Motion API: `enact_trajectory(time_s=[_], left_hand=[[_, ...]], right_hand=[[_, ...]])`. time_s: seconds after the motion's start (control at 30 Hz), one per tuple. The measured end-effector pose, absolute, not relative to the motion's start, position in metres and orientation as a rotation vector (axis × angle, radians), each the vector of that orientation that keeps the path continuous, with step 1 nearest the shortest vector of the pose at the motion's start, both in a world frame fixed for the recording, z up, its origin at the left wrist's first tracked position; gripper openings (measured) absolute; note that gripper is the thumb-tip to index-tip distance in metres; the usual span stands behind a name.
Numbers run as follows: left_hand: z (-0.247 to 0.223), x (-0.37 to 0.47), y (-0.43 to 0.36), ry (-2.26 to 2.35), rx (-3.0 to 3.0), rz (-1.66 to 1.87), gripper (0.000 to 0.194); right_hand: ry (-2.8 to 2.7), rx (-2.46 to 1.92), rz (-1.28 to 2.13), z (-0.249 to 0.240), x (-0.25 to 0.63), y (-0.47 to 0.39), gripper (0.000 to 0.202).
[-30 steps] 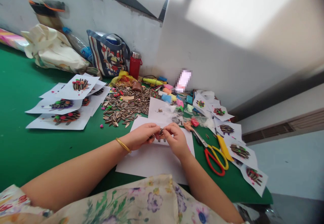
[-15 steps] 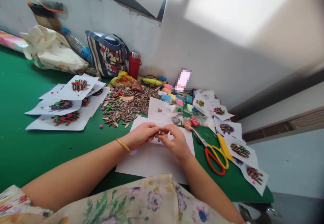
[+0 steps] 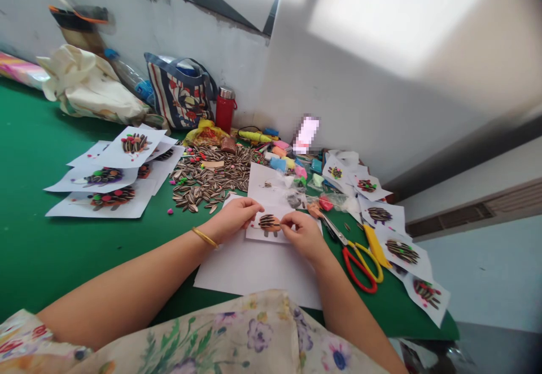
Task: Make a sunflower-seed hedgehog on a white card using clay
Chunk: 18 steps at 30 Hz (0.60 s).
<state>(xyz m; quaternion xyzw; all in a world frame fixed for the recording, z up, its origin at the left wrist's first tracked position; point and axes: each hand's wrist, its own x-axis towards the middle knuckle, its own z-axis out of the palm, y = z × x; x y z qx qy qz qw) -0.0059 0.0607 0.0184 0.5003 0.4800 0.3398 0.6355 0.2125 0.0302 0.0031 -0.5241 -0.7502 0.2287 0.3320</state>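
Note:
A small white card (image 3: 258,235) lies in front of me on larger white sheets (image 3: 254,267). It bears a hedgehog shape of orange clay (image 3: 273,228) with striped sunflower seeds (image 3: 266,220) set in it as spines. My right hand (image 3: 302,236) is at the shape's right side, thumb and forefinger pinched on what looks like a sunflower seed, mostly hidden by the fingertips. At the card's upper left, my left hand (image 3: 237,219) has its fingertips pressed together. What they hold, if anything, is hidden.
Loose sunflower seeds (image 3: 212,176) are heaped beyond my left hand. Scissors (image 3: 353,253) with red and yellow handles lie to the right. Finished hedgehog cards stand at left (image 3: 144,193) and right (image 3: 423,267). Coloured clay packs (image 3: 279,164), a red flask (image 3: 225,109) and a bag (image 3: 180,92) line the wall.
My hands were together over the card with a seed between them. They have moved apart, uncovering the hedgehog shape, the right hand now at its right side.

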Motion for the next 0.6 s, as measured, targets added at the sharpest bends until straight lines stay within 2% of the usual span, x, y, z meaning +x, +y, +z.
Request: enact_trajectory(time_s=[0.6], left_hand=[[0.018, -0.005, 0.06, 1.1, 1.133, 0.787, 0.024]], right_hand=[[-2.096, -1.392, 0.55, -0.005, 0.199, 0.027, 0.019]])
